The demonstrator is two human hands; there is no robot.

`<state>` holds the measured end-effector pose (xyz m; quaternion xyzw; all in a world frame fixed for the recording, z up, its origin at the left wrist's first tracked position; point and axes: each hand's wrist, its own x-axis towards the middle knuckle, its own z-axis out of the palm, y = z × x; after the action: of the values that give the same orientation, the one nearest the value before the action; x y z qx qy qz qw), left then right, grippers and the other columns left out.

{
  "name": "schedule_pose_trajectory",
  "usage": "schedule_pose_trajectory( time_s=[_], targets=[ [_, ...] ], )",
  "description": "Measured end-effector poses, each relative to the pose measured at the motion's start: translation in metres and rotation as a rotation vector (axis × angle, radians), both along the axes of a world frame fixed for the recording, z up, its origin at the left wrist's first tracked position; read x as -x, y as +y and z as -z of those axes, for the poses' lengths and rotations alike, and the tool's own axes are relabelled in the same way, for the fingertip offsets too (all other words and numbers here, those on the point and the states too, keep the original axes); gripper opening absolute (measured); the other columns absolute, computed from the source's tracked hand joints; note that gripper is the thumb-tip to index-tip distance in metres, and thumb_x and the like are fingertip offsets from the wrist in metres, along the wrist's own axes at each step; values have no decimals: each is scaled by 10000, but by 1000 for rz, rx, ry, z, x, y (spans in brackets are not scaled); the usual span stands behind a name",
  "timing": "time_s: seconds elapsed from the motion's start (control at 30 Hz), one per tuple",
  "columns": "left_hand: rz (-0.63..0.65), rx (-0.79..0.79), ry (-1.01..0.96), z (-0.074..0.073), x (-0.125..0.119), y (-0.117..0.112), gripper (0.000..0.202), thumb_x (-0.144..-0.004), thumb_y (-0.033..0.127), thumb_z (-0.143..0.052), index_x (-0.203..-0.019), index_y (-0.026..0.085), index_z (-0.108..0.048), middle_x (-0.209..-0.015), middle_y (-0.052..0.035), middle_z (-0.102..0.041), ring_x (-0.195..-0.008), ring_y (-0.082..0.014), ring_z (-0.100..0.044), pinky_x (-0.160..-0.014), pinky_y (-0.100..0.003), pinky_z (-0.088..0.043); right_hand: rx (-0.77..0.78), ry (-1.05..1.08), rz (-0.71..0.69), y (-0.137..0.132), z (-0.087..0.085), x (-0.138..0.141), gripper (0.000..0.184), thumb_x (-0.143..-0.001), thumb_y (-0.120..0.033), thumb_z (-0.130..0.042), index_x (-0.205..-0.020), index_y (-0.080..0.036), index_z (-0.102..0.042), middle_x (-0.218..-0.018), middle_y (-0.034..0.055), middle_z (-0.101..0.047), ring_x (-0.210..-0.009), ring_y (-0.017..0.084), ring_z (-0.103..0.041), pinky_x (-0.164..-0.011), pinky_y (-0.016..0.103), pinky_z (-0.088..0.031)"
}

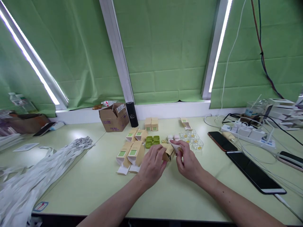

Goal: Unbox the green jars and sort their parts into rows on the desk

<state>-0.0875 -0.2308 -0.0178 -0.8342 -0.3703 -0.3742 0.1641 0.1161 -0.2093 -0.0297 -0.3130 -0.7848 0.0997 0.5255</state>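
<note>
My left hand (152, 165) and my right hand (188, 164) meet over the pale green table (99, 179), both closed on a small tan carton (169, 152) with its white end flap open. The left fingers grip its body. The right fingers pinch the flap end. Just behind lie several flat tan cartons with green labels (129, 155), green square lids (152, 141) and small clear cups with yellow contents (193, 139).
A brown cardboard box (114, 117) and a black cylinder (132, 114) stand at the back. Phones (254, 171) and a power strip with cables (248, 134) lie right. A heap of white straps (35, 176) covers the left.
</note>
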Motion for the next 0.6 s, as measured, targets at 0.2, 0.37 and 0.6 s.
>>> schedule_pose_trajectory(
  time_s=[0.2,0.37,0.6],
  targets=[
    [110,62,-131,2,0,3,533,-908,107,-633,-1375,219,-402,-1327,-163,-584,-1253,-288,-587,-986,-474,-594,13,247,-49,5,-5,-5,380,-1061,-168,-417,-1416,-288,-353,-1464,183,-572,-1110,238,-719,-772,396,-651],
    [77,100,-114,2,1,2,372,-930,99,-594,-1252,248,-485,-1314,-146,-553,-1216,-278,-598,-910,-435,-612,-163,253,93,14,-13,-14,353,-1014,-154,-506,-1349,-264,-478,-1397,163,-575,-1244,284,-642,-950,514,-617],
    [30,180,-108,0,1,-1,553,-942,130,-583,-1462,237,-426,-1336,-163,-554,-1261,-291,-588,-981,-467,-599,-375,91,139,19,-19,-23,463,-953,-27,-442,-1321,-268,-587,-1158,106,-737,-1093,272,-717,-940,513,-580]
  ],
)
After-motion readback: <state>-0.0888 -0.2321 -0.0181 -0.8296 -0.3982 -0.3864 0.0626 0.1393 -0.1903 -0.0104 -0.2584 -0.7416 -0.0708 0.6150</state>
